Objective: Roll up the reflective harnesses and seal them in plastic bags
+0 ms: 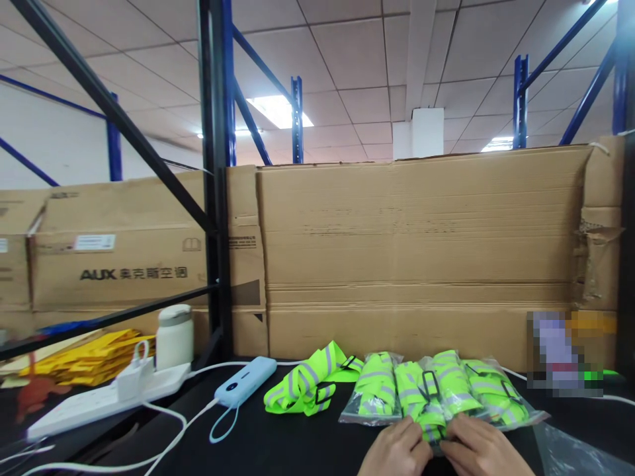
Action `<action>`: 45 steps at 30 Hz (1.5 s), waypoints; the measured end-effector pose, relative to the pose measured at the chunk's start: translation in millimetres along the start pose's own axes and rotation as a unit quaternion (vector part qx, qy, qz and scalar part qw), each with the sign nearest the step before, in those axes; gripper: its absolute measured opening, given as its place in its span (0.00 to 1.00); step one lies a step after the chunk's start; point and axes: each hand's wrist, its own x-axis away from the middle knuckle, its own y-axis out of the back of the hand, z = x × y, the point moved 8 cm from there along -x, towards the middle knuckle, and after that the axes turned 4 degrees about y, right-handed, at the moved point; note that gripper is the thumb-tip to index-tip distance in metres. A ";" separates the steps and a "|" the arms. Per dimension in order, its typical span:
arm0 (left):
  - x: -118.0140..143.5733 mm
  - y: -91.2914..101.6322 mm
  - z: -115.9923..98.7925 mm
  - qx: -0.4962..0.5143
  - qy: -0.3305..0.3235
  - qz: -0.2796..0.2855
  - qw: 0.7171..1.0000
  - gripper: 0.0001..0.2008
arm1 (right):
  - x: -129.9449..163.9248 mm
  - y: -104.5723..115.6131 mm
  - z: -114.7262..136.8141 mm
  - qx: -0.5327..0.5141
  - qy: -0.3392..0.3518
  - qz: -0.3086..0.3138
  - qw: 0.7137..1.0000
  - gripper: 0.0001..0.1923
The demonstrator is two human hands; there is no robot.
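Pinching a clear-bagged neon-green reflective strap bundle point(432, 423) at the lower middle of the frame, left hand point(397, 453) and right hand point(479, 451) grip it on the black desk point(297, 443); sealing seems underway, needing steady pressure.

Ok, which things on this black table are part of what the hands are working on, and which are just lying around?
In hand: left hand and right hand on a clear-bagged neon-green reflective strap; bagged straps alongside; loose neon-green strap; empty clear bag.

Lying about: blue power bank, white power strip, white jar, yellow bags.
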 end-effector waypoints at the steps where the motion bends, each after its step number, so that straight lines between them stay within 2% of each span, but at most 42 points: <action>1: -0.9 1.1 0.6 0.002 0.004 0.002 1.000 0.16 | 0.1 -0.5 0.7 0.002 0.003 0.000 1.000 0.26; 7: -5.4 6.1 5.5 0.012 0.037 0.016 0.999 0.11 | -0.4 -1.1 -0.7 0.002 -0.006 0.001 1.000 0.26; 12: -2.4 5.2 6.9 0.035 0.040 0.039 0.998 0.06 | 3.9 -5.4 -3.1 -0.017 -0.017 0.024 0.999 0.23; 18: -4.0 8.4 14.0 0.114 0.079 0.153 0.978 0.01 | 10.5 -9.9 -8.3 -0.064 -0.051 0.056 0.995 0.11; 23: -11.0 19.2 14.4 0.141 0.089 0.207 0.964 0.03 | 11.8 -8.4 -9.5 -0.084 -0.073 0.106 0.988 0.07; 26: -12.3 21.1 13.9 0.152 0.092 0.214 0.961 0.05 | 10.5 -7.0 -9.2 -0.093 -0.087 0.132 0.983 0.06; 33: -12.5 17.8 14.1 0.152 0.105 0.204 0.961 0.08 | 7.8 -1.4 -14.2 -0.119 -0.146 0.130 0.973 0.07; 37: -15.2 19.9 8.7 0.148 0.070 0.227 0.960 0.05 | 10.5 -1.9 -17.0 -0.122 -0.148 0.131 0.973 0.09; 42: -16.0 20.7 11.0 0.137 0.072 0.249 0.956 0.04 | 11.2 -4.0 -18.3 -0.140 -0.153 0.177 0.962 0.03; 45: -15.7 18.8 10.4 0.133 0.068 0.245 0.958 0.05 | 11.4 -3.5 -17.1 -0.136 -0.152 0.192 0.960 0.06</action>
